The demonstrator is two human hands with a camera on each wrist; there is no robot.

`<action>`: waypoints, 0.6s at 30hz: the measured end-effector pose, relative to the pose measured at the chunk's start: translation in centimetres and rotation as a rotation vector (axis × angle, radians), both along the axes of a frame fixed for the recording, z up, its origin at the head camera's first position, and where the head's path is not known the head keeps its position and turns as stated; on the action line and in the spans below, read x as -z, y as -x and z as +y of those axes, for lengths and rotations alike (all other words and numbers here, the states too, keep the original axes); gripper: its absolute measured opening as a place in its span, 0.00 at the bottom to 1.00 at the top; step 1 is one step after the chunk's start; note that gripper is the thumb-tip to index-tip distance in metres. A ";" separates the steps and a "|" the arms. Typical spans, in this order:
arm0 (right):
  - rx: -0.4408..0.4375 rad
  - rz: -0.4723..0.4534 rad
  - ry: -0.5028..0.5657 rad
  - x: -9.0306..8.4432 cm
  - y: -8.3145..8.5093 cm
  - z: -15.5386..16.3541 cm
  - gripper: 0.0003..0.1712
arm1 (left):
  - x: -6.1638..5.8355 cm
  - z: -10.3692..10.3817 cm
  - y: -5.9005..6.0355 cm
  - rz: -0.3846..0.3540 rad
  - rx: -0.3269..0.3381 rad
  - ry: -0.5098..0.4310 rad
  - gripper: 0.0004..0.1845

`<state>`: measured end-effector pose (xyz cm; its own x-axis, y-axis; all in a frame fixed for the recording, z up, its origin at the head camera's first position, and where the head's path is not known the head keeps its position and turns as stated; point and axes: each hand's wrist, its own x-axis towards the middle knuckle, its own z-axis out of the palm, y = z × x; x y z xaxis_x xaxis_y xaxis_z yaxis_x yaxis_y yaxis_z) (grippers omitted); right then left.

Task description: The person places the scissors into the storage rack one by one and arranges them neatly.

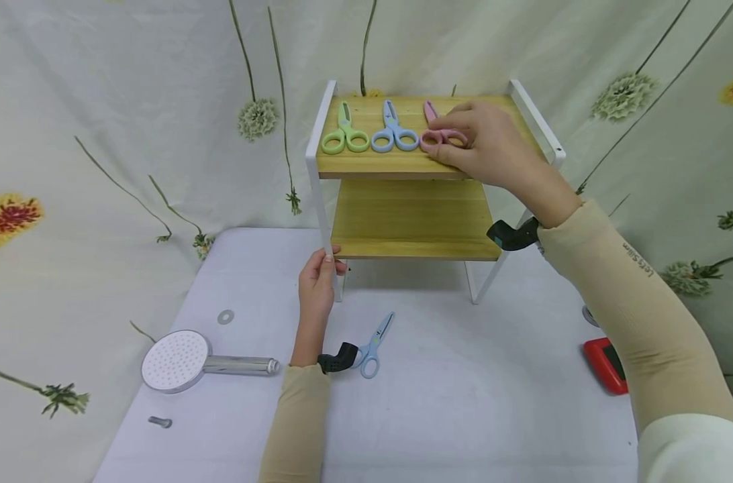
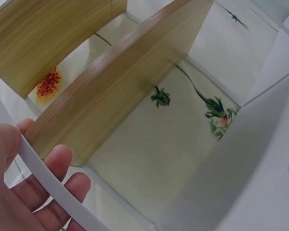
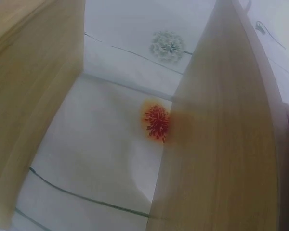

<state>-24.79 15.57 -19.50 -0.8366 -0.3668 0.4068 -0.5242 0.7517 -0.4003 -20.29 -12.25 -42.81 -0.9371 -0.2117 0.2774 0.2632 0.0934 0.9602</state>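
A two-tier wooden shelf (image 1: 411, 221) with a white frame stands at the back of the table. Green scissors (image 1: 345, 131), blue scissors (image 1: 393, 131) and pink scissors (image 1: 431, 114) lie in a row on its top board, blades pointing back. My right hand (image 1: 493, 144) pinches the pink scissors around the handles, covering part of them; in the right wrist view the boards hide nearly all of that hand. Lower down, my left hand (image 1: 315, 282) grips the shelf's left front leg, with its fingers curled round the white bar (image 2: 50, 180) in the left wrist view.
Another pair of blue scissors (image 1: 375, 345) lies on the table beside the left wrist. To the left are a shower head (image 1: 176, 362), a grey washer (image 1: 225, 316) and a small metal bolt (image 1: 160, 422). A red and black object (image 1: 605, 365) sits at the right, partly behind the sleeve.
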 end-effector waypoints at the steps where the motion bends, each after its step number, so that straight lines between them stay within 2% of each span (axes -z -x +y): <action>1: -0.009 0.053 0.034 0.2 -0.2 0.1 0.22 | 0.0 0.0 0.0 -0.003 -0.003 0.000 0.15; 4: -0.079 0.276 0.158 1.4 -1.2 0.2 0.21 | -0.1 0.0 0.0 -0.015 -0.007 0.003 0.15; 7: -0.187 0.497 0.277 3.2 -2.7 0.1 0.16 | -0.2 0.0 -0.1 -0.029 -0.003 0.009 0.15; 9: -0.246 0.588 0.336 4.6 -4.1 -0.1 0.13 | -0.3 -0.1 -0.1 -0.035 0.004 0.012 0.15; 11: -0.282 0.611 0.383 6.1 -5.7 -0.3 0.12 | -0.3 0.0 -0.1 -0.039 0.010 0.013 0.16; 13: -0.316 0.598 0.398 8.1 -7.0 -0.5 0.17 | -0.3 0.0 -0.1 -0.038 0.006 0.016 0.15; 16: -0.354 0.515 0.363 12.0 -8.5 -1.2 0.24 | -0.3 0.0 -0.2 -0.027 -0.004 0.021 0.15; 18: -0.374 0.434 0.331 14.9 -9.2 -1.9 0.20 | -0.2 0.0 -0.1 -0.018 -0.010 0.026 0.15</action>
